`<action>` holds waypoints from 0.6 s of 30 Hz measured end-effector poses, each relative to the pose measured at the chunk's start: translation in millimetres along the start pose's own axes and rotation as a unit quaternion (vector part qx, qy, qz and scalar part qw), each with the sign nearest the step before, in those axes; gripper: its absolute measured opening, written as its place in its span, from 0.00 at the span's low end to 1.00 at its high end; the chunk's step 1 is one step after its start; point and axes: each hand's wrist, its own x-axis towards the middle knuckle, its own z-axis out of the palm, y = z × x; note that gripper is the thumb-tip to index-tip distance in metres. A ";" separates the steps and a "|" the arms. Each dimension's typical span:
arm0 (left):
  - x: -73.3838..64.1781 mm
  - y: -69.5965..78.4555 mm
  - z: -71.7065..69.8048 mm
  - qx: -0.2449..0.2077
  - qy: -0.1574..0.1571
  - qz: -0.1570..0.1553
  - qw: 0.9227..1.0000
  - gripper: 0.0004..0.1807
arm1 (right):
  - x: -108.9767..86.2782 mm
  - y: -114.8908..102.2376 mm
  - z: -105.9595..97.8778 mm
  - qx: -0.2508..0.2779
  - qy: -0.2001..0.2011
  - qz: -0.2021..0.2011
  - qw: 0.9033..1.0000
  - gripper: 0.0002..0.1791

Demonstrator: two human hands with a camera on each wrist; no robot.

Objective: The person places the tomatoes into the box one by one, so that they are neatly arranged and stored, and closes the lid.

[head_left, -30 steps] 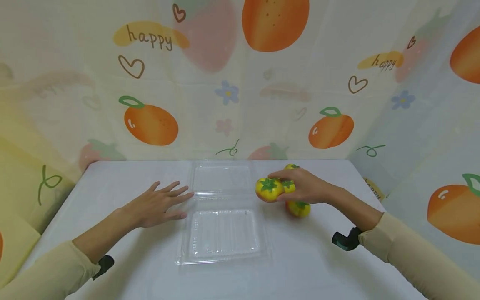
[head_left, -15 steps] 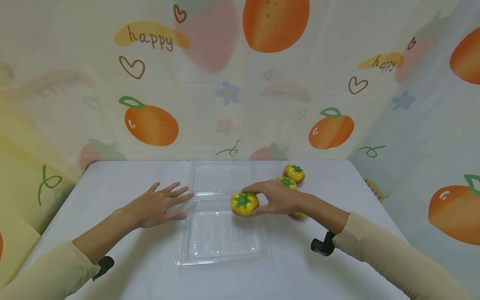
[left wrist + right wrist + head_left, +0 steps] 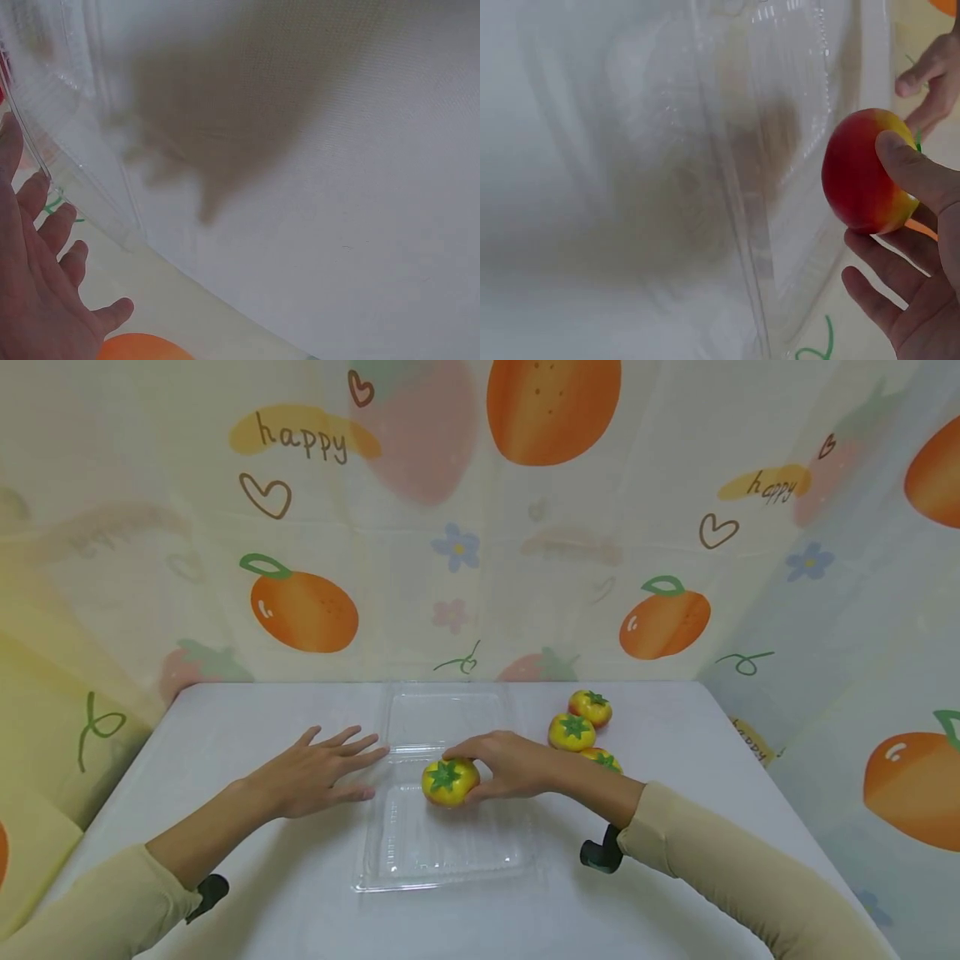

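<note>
Looking out across a white-covered table [image 3: 480, 927], we find nearest to us two beige sleeves [image 3: 735, 868], a small black device [image 3: 602, 852] showing below each cuff. Just beyond lies a clear plastic hinged container [image 3: 401, 887], unfolded on the tabletop, its ribbed near half [image 3: 450, 852] toward us. At its left edge, the person's left hand [image 3: 318, 774] spreads its straight fingers wide, gripping nothing; whether the fingertips touch the rim we cannot tell. Above the near half, close to the hinge, the right hand [image 3: 506, 767] pinches a round yellow fruit [image 3: 442, 783] with a green star-shaped crown, thumb and fingers parted only by its width. From the right wrist, we see the fruit's glossy red underside. Farther back lies the container's transparent far half [image 3: 446, 714]. To its right, three matching yellow-and-red fruits [image 3: 572, 732] sit clustered on the table, the closest partly hidden behind the right forearm [image 3: 592, 783]. Past the table's far edge hangs a pale cloth backdrop [image 3: 525, 610], printed with oranges, strawberries, flowers, brown hearts and the word "happy."
</note>
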 end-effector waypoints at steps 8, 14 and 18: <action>0.4 -0.9 2.4 0.002 0.002 -0.004 1.000 0.37 | 18.5 -8.7 13.5 -0.008 -0.007 -0.003 1.000 0.33; 0.5 -0.8 1.7 0.005 0.001 -0.001 1.000 0.38 | 28.3 -14.1 19.9 -0.020 -0.012 -0.007 1.000 0.33; 0.5 -0.5 1.0 0.008 0.000 -0.001 1.000 0.38 | 32.1 -14.9 22.9 -0.039 -0.010 -0.009 0.999 0.33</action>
